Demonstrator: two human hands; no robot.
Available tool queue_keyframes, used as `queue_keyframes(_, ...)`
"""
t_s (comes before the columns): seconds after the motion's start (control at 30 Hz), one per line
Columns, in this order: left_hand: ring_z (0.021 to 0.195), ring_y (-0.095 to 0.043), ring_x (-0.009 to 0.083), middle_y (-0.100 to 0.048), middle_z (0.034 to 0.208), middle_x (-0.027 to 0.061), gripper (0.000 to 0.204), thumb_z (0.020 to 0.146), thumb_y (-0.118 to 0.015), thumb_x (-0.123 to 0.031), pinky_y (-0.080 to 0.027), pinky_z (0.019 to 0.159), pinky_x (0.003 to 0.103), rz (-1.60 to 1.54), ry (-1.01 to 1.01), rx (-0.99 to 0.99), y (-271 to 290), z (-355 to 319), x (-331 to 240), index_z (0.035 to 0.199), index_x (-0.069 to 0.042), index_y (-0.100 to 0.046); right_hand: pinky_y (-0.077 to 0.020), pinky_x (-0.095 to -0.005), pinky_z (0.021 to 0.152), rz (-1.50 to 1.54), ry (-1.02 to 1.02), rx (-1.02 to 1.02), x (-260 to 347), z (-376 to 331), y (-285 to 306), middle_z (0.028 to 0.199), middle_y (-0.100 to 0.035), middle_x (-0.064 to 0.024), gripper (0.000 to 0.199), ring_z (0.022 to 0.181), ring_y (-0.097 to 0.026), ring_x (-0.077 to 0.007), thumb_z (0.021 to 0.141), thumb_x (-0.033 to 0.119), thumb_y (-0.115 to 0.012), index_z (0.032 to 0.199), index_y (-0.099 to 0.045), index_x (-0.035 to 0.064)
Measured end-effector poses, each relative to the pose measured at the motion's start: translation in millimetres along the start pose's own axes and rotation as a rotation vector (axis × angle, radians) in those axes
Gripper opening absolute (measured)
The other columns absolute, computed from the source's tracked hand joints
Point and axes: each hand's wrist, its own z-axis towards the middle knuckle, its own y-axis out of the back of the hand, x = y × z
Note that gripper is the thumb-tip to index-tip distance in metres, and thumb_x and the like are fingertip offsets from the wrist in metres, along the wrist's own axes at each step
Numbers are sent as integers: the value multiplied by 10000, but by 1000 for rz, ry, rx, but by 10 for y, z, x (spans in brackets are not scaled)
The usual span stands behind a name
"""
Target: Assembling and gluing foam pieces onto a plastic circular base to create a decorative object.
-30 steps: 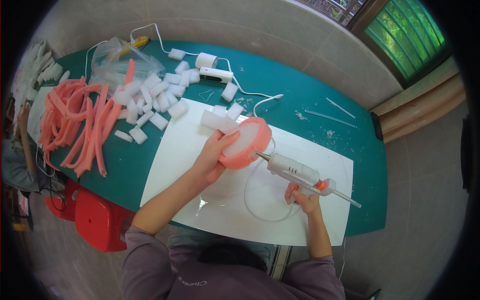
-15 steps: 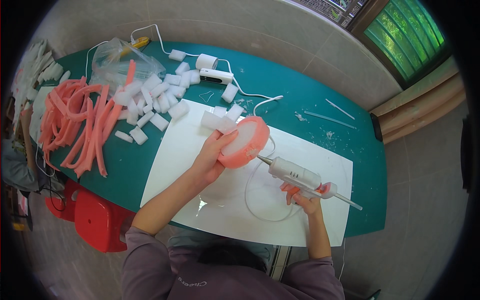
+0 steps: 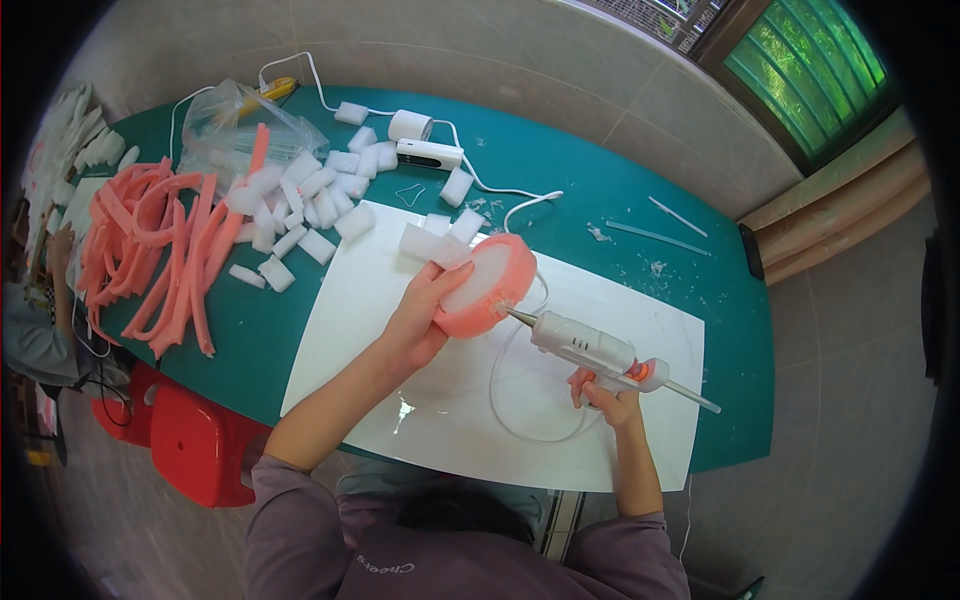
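Observation:
My left hand (image 3: 420,310) grips a round foam piece (image 3: 508,272), white on its flat face with a pink foam band around its edge. My right hand (image 3: 610,398) is wrapped round the handle of a white hot glue gun (image 3: 585,342). A clear glue stick (image 3: 693,395) sticks out of the gun's back end. The metal nozzle meets the lower right part of the pink band, where the surface looks rough. Both things are held above a white board (image 3: 380,340). Several white foam blocks (image 3: 425,242) lie just beyond my left hand.
Pink foam strips (image 3: 150,240) and a heap of white foam blocks (image 3: 320,190) cover the table's left side. Behind them lie a clear plastic bag (image 3: 220,130) and a white device (image 3: 430,154) with a cable. Loose glue sticks (image 3: 660,239) rest at right. Red stools (image 3: 200,450) stand at lower left.
The glue gun has shifted slightly left, bringing its nozzle onto the pink band. My left hand and the round foam piece have hardly moved.

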Motion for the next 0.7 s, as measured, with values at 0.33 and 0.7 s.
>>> queue_keyframes(0.33,1050,-476,166,-446,1160,64,417,844,-523,-180,-431,845,290,-30,-32,-37,9,33,-17,1206,-60,-357,-439,-240,473,-151,27,-159,177,90,29,827,-599,-111,211,533,-515,-108,732,65,-583,917,-552,-32)
queue_keyframes(0.7,896,-552,128,-536,1021,60,266,876,-487,-198,-473,761,222,-266,-295,-51,70,25,-252,1078,-27,-458,-463,-268,402,-72,-280,-967,37,48,1495,682,-575,-128,249,458,-556,-174,749,188,-601,875,-538,-17)
